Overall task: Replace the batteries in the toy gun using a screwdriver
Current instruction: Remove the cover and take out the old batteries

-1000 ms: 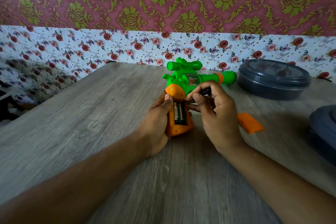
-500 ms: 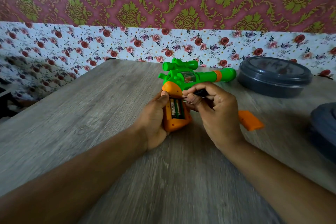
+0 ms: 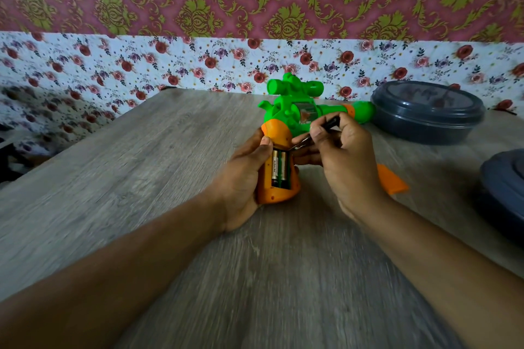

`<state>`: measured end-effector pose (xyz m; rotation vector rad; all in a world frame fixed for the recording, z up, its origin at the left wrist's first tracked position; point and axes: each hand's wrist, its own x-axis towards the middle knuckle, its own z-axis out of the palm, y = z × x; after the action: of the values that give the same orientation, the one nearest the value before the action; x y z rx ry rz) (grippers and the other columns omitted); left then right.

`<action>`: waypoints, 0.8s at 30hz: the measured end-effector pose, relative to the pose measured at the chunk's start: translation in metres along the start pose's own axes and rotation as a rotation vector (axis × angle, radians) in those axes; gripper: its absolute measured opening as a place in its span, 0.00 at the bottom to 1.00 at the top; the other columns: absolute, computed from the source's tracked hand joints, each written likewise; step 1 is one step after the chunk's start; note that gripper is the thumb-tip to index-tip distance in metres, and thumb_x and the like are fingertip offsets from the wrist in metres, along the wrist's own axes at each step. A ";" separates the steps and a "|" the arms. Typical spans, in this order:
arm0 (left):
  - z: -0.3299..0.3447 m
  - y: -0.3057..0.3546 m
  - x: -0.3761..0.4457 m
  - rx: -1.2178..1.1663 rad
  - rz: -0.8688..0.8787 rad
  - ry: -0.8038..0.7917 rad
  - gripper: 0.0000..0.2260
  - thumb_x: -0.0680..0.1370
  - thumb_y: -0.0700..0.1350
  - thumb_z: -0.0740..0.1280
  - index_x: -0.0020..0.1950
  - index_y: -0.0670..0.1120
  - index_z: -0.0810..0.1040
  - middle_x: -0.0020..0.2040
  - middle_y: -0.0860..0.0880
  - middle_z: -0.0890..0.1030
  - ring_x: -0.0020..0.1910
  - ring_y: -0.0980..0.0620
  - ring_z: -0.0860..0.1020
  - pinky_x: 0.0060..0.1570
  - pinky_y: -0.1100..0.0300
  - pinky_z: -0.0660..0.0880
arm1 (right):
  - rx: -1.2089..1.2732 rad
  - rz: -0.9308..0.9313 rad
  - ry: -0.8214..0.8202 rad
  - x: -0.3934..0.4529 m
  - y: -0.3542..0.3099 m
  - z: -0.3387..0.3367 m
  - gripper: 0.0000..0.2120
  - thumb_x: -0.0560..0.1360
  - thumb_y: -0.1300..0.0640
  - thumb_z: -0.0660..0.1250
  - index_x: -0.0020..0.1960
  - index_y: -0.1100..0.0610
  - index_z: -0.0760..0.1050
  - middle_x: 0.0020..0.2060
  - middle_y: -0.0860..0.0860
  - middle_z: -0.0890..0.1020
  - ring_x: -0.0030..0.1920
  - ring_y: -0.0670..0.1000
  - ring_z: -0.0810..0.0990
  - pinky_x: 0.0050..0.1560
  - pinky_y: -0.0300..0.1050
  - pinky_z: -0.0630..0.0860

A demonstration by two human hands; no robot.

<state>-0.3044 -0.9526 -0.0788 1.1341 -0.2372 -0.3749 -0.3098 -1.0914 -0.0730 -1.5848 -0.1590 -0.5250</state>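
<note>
A green toy gun (image 3: 286, 110) with an orange grip lies on the wooden table (image 3: 141, 178), grip toward me. Its battery compartment is uncovered and shows two batteries (image 3: 279, 168) side by side. My left hand (image 3: 243, 178) clasps the grip from the left, thumb at the compartment's upper edge. My right hand (image 3: 343, 164) pinches a small black-handled screwdriver (image 3: 330, 125), its metal tip at the compartment's top right corner. The orange compartment cover (image 3: 392, 183) lies on the table behind my right hand, partly hidden.
A dark grey round lidded container (image 3: 428, 112) stands at the back right, touching the gun's muzzle end. Another dark grey container (image 3: 504, 193) sits at the right edge. A floral-papered wall borders the table's far side and left.
The gun's grip has turned a little so the batteries show more fully. My right hand has tilted the screwdriver, bringing its tip down to the compartment's top corner.
</note>
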 end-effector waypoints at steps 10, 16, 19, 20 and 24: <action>-0.001 -0.003 0.002 0.030 0.019 0.005 0.19 0.82 0.47 0.54 0.73 0.51 0.65 0.57 0.43 0.80 0.47 0.47 0.79 0.46 0.54 0.79 | -0.009 0.019 -0.024 0.001 -0.009 0.002 0.09 0.79 0.62 0.57 0.41 0.53 0.68 0.35 0.54 0.81 0.33 0.51 0.81 0.33 0.44 0.78; -0.001 -0.004 0.003 0.046 0.042 0.005 0.18 0.82 0.47 0.54 0.73 0.51 0.65 0.55 0.44 0.79 0.47 0.47 0.79 0.47 0.53 0.79 | -0.026 -0.001 -0.045 0.002 -0.012 0.004 0.10 0.79 0.63 0.56 0.40 0.54 0.66 0.32 0.53 0.79 0.26 0.50 0.77 0.28 0.42 0.75; 0.001 -0.004 0.003 0.065 0.056 0.010 0.19 0.82 0.46 0.53 0.73 0.51 0.64 0.54 0.44 0.80 0.46 0.48 0.80 0.49 0.53 0.78 | -0.032 -0.012 -0.051 0.003 -0.013 0.004 0.10 0.80 0.63 0.55 0.40 0.54 0.65 0.31 0.53 0.78 0.27 0.52 0.76 0.28 0.43 0.75; 0.001 -0.004 0.003 0.073 0.059 0.011 0.19 0.82 0.46 0.53 0.73 0.51 0.64 0.54 0.44 0.80 0.46 0.48 0.80 0.49 0.53 0.78 | -0.033 -0.010 -0.056 0.004 -0.014 0.004 0.10 0.80 0.63 0.55 0.40 0.55 0.65 0.31 0.54 0.78 0.27 0.53 0.75 0.28 0.43 0.75; 0.002 -0.004 0.002 0.094 0.058 0.013 0.19 0.82 0.46 0.53 0.73 0.52 0.64 0.54 0.44 0.79 0.47 0.48 0.79 0.52 0.51 0.76 | -0.039 0.036 -0.071 0.008 -0.015 0.004 0.09 0.80 0.63 0.54 0.41 0.56 0.65 0.31 0.54 0.77 0.27 0.52 0.74 0.26 0.39 0.73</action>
<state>-0.3041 -0.9565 -0.0816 1.2191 -0.2777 -0.3078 -0.3084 -1.0879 -0.0559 -1.6425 -0.1743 -0.4469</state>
